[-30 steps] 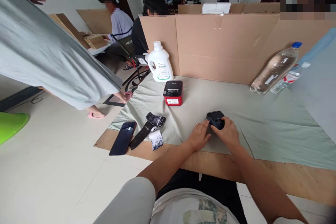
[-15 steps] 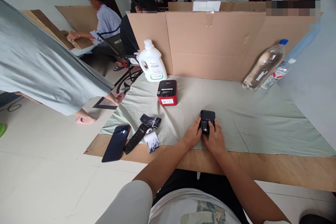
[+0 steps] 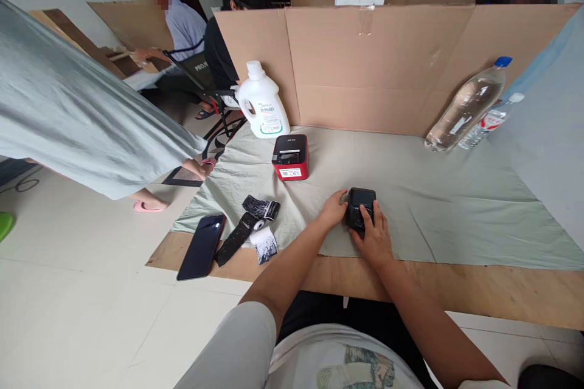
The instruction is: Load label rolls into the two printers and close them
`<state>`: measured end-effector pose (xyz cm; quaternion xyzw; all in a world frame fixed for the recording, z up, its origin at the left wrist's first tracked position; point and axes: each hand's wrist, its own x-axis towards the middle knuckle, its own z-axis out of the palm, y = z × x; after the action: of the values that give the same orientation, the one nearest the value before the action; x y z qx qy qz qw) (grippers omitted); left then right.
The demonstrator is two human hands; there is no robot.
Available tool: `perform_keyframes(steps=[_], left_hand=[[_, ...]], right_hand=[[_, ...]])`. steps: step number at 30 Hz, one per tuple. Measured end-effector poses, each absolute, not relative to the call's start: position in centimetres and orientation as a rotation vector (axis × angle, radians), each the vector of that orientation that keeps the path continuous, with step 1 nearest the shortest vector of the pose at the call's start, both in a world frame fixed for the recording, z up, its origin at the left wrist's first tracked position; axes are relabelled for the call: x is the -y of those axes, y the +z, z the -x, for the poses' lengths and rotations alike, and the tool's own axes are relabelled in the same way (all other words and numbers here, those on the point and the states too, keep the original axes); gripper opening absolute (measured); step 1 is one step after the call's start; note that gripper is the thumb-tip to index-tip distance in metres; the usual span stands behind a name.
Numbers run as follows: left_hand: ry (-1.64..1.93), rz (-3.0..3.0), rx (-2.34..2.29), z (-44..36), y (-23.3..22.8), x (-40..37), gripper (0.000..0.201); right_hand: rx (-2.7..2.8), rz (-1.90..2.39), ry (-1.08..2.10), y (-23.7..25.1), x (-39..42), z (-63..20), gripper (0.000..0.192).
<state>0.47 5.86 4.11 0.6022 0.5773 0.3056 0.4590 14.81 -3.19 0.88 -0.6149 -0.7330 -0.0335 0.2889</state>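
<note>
A small black box-shaped device (image 3: 361, 202) rests on the grey-green cloth (image 3: 433, 194) near the table's front edge. My left hand (image 3: 333, 209) grips its left side. My right hand (image 3: 371, 237) lies over its near end, with fingers on its top. A red and black small printer (image 3: 291, 157) stands a little further back and to the left. Strips of printed black paper (image 3: 255, 228) and a dark phone (image 3: 202, 245) lie at the front left.
A white detergent jug (image 3: 261, 101) and two clear water bottles (image 3: 469, 106) stand against a cardboard wall (image 3: 392, 67) at the back. A person in a grey dress (image 3: 82, 115) stands at the left. Two people sit behind the cardboard at another table.
My left hand went from flat on the cloth beside the black device to holding its left side. The device was turned square to me, and my right hand shifted onto its top.
</note>
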Motion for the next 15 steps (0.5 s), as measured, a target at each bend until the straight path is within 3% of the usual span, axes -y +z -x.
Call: perform_keyframes(steps=[6, 15], left_hand=[[0.609, -1.192, -1.18, -0.1, 4.1, -7.4, 0.064], [0.627, -1.143, -1.017, 0.5, 4.1, -8.5, 0.065]], right_hand=[[1.948, 1.636, -0.025, 0.5, 3.0, -15.4, 0.063], [1.926, 1.641, -0.03, 0.7, 3.0, -15.3, 0.06]])
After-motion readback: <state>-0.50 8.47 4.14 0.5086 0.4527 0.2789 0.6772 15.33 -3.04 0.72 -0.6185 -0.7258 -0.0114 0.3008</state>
